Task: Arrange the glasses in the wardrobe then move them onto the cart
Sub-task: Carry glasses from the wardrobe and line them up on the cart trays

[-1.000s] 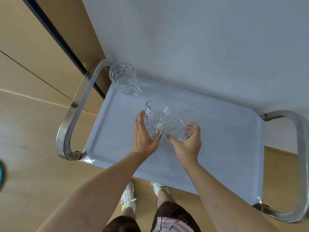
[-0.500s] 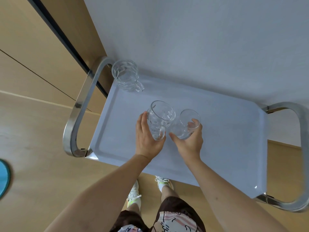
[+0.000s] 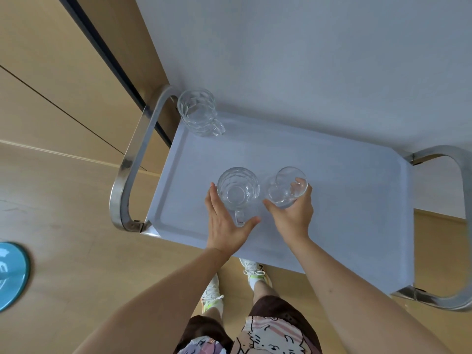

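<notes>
From the head view, the left hand [image 3: 224,226] lay with straight, relaxed fingers cupped beside a faceted glass mug [image 3: 238,190] that stood upright on the cart tray [image 3: 344,200], its small handle pointing toward the palm; the hand looked released or nearly so, touching rather than gripping. The right hand [image 3: 293,215] was curled around a smooth tumbler [image 3: 286,187], held tilted with its rim leaning away, and whether its base had met the tray could not be told. A third mug [image 3: 198,112], cut with the same diamond facets, stood well apart in the far left corner, just beside the chrome rail [image 3: 132,159]. The risk seemed plain: the two near glasses sat just beside each other, so setting the tilted tumbler down could knock wall against wall and chip thin glass, or it could slip through the fingers, being slick and clear. The tray appeared matte, pale blue-grey, with a shallow raised lip that might stop a slide but not a topple. The rails looked like polished bent tube, hard against glass
</notes>
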